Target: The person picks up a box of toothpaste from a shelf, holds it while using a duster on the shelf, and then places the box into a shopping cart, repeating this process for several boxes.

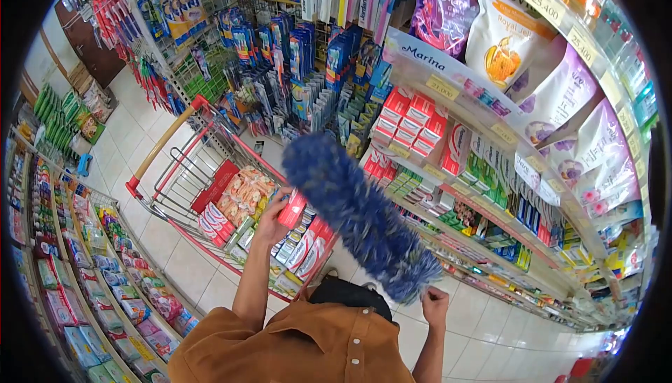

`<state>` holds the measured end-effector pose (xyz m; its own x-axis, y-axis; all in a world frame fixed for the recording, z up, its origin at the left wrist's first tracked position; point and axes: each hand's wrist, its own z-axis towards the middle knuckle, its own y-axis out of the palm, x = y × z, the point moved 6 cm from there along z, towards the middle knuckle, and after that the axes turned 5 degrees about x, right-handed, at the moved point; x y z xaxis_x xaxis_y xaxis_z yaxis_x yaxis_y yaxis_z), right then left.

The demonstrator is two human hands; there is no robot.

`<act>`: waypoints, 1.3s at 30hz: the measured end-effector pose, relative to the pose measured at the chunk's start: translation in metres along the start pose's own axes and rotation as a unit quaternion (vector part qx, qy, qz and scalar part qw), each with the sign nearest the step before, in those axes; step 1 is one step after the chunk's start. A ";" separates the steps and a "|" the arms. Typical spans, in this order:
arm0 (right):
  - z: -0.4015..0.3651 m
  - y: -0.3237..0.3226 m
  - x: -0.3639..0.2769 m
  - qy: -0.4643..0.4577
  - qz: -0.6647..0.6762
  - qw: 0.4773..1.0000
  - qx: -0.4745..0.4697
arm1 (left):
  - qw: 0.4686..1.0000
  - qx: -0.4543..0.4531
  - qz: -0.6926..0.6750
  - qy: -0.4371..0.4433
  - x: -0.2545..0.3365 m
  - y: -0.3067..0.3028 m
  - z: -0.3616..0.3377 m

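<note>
The left hand (271, 221), in the middle of the frame, has its grip wrapped around a small red box (292, 209). It holds the box just above the red shopping cart (162, 146). The right hand (435, 306), low and a bit to the right, has its grip shut tight on the bottom end of a big fluffy blue duster (357, 211). The duster sticks up across the middle of the frame. Its fuzzy top is close to the rows of red boxes (409, 121) on the shelf (420, 75) at the upper right. I think a swing of the duster could knock those boxes down, since they stand close to the edge. The red box could also slip and land on the white floor (175, 264) and not in the cart, because only one hand holds it. The cart, left of the middle, is quite full of red and white boxes, with orange packs (245, 190) on top.
</note>
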<state>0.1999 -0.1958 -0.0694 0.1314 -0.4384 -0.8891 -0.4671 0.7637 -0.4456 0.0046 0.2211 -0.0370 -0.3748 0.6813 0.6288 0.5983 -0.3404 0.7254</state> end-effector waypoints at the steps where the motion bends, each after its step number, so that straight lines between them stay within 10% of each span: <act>1: 0.000 0.005 -0.017 0.001 0.005 1.000 0.025 | 0.999 -0.040 -0.004 -0.009 -0.002 0.002 -0.001; 20: -0.019 -0.010 0.013 0.057 0.062 0.995 -0.055 | 0.993 0.103 -0.056 0.020 -0.005 -0.019 0.038; 25: -0.006 -0.006 -0.018 -0.021 -0.030 0.999 0.012 | 0.997 -0.071 -0.036 -0.020 -0.023 -0.030 0.037; 33: 0.003 -0.002 -0.016 -0.032 0.041 0.998 0.022 | 0.997 0.060 0.046 -0.002 -0.016 0.007 0.030; 34: 0.001 -0.004 -0.008 -0.025 0.030 0.999 0.000 | 0.997 -0.075 0.014 0.013 -0.016 0.002 0.039; 39: -0.008 -0.014 0.022 0.040 0.028 0.997 -0.063 | 0.984 0.164 -0.046 0.044 0.004 0.033 0.021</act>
<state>0.2024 -0.2198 -0.0818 0.0342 -0.4371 -0.8987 -0.5792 0.7242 -0.3743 0.0383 0.2262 -0.0165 -0.4895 0.6358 0.5968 0.7500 -0.0422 0.6601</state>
